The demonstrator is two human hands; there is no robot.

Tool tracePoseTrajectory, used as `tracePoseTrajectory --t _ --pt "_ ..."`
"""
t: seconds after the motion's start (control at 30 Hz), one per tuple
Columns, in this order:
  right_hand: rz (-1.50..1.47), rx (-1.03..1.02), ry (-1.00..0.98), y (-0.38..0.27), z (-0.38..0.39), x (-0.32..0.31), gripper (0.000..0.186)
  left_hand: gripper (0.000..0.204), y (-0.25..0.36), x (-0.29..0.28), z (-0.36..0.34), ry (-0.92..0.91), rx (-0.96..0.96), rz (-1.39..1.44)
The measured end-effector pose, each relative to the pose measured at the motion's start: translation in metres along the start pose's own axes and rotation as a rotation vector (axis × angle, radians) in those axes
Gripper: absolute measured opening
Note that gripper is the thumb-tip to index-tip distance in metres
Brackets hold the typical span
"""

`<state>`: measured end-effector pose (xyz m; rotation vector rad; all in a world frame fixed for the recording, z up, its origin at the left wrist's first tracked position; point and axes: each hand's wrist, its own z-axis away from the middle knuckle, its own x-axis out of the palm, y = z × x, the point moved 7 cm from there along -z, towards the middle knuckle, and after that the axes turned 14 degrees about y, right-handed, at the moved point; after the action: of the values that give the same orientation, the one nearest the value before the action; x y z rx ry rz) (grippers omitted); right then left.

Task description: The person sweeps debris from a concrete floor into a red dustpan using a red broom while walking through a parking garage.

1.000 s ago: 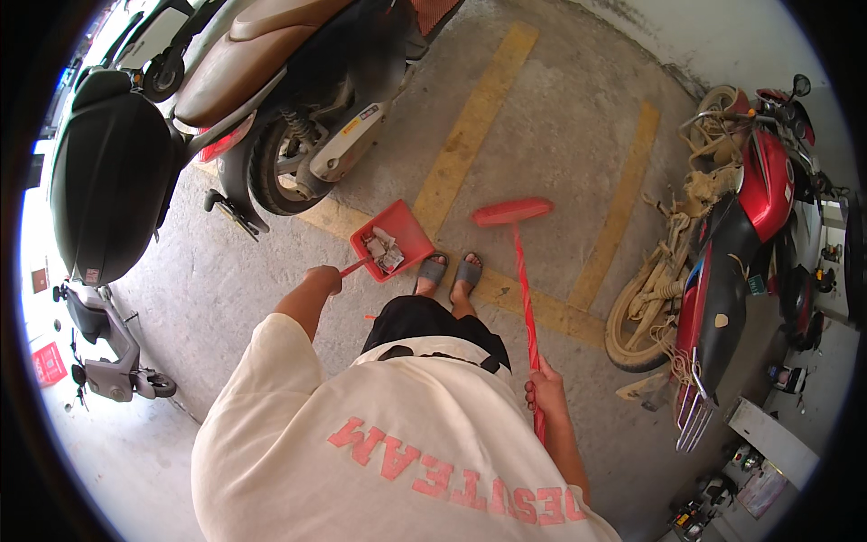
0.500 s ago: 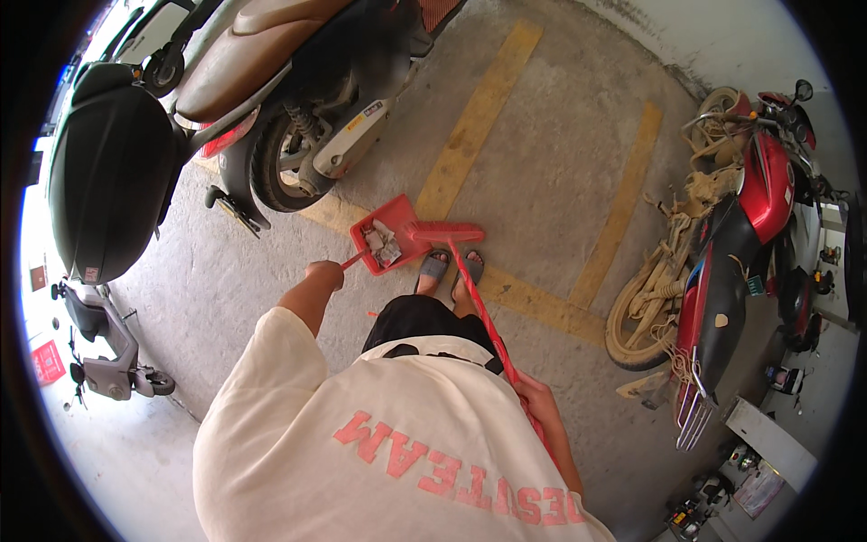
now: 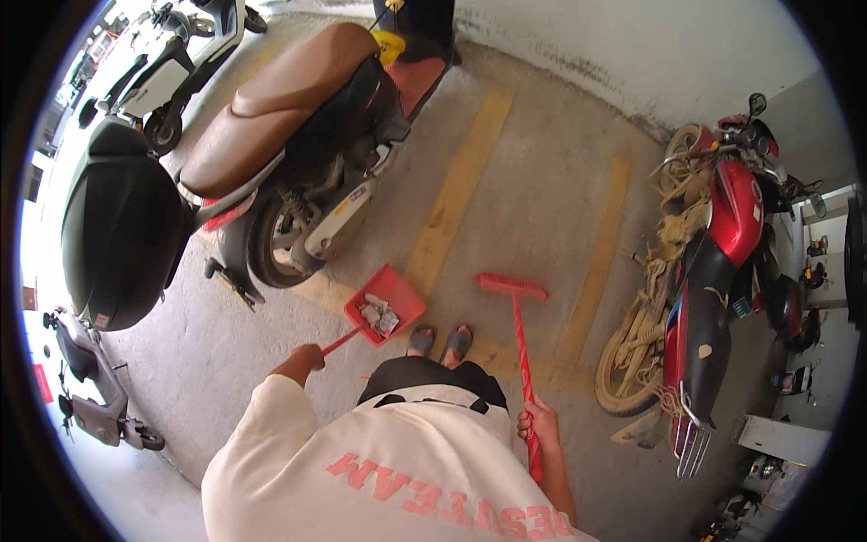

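Note:
My left hand [image 3: 309,358] is closed round the handle of a red dustpan [image 3: 405,287], which sits low over the concrete just ahead of my feet. Crumpled pale scraps of litter [image 3: 379,316] lie in its pan. A red broom [image 3: 517,325] is gripped by my right hand [image 3: 539,421], fingers wrapped round its striped pole. The broom's head points away from me, to the right of the dustpan and apart from it. I cannot tell whether its bristles touch the floor.
A brown-seated scooter [image 3: 293,86] with a black top box [image 3: 122,226] stands at the left. A dusty red motorcycle [image 3: 741,212] is parked at the right. Yellow lines [image 3: 465,181] mark the concrete floor, and a white wall [image 3: 578,41] closes the far side.
The broom head has moved away from the dustpan to the right, and its pole now stands more upright. The dustpan remains in my left hand with litter in it. My view has tilted up.

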<state>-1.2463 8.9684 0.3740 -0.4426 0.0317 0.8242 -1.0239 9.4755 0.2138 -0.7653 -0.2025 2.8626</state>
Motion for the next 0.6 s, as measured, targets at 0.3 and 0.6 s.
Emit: tracePoseTrajectory --t 0.3,0.6 --pt "-0.299 0.040 -0.153 -0.065 -0.054 -0.007 0.015 0.024 0.071 -0.001 0.003 -0.058 -0.105 0.388" --pt "-0.271 -0.060 -0.139 -0.170 -0.117 -0.036 0.015 0.036 0.195 -0.093 -0.001 0.011 -0.139 0.522"
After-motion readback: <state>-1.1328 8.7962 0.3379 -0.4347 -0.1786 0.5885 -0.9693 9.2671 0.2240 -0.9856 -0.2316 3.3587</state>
